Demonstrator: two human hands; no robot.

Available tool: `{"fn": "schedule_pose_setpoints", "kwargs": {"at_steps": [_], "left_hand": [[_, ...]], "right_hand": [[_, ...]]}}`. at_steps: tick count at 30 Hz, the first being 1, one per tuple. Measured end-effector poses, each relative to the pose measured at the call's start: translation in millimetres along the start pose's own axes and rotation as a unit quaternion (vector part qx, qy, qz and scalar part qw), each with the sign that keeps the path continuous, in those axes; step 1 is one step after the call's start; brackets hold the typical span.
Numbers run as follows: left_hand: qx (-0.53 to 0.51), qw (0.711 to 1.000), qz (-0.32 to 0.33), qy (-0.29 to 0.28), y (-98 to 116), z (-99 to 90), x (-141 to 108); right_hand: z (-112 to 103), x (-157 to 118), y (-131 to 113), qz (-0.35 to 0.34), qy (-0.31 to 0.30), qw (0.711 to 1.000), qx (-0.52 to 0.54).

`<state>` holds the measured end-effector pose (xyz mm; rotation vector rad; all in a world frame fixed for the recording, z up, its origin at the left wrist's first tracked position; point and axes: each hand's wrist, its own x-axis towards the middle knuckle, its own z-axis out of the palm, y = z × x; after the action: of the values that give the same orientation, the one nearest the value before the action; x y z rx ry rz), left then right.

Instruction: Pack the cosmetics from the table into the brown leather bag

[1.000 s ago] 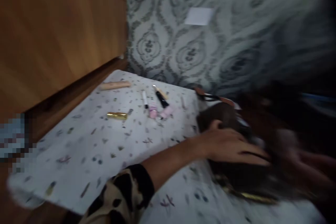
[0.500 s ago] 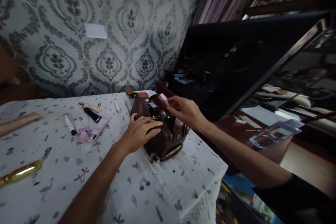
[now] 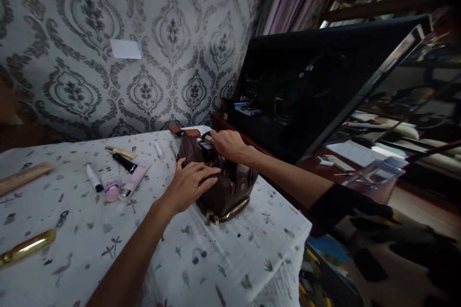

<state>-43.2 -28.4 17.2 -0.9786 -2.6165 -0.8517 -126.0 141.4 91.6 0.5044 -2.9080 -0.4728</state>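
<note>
A brown leather-look cosmetic bag (image 3: 223, 196) with gold zips stands open on the cloth, several small bottles and other items inside it. Spread along its left side is my left hand (image 3: 192, 180), fingers over the rim and gripping the bag. My right hand (image 3: 230, 145) is closed above the far part of the opening, palm down. Its fingertips are mostly hidden. A small pale pink item (image 3: 208, 139) shows beside them, but I cannot tell whether they grip it.
Left of the bag lie a pink tube (image 3: 135, 181), a pink-capped tube (image 3: 111, 187), a black tube (image 3: 125, 163), a white tube (image 3: 93, 178) and a gold-handled tool (image 3: 30, 245). A large black screen (image 3: 295, 86) leans at the right. A clear case (image 3: 378, 172) lies beyond.
My right hand has moved left over the bag's opening, bringing the small pale-ended item with it and turning palm down. My left hand keeps its place on the bag.
</note>
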Motion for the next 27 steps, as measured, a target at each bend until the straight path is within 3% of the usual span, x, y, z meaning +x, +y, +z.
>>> {"fn": "schedule_pose_setpoints", "kwargs": {"at_steps": [20, 27], "left_hand": [[-0.012, 1.0, 0.001, 0.007, -5.0, 4.2, -0.3], [-0.022, 1.0, 0.001, 0.001, -3.6, 2.0, -0.8]], "right_hand": [[11.6, 26.2, -1.4, -0.003, -0.051, 0.998, 0.039], [-11.3, 6.2, -4.6, 0.012, 0.002, 0.998, 0.054]]}}
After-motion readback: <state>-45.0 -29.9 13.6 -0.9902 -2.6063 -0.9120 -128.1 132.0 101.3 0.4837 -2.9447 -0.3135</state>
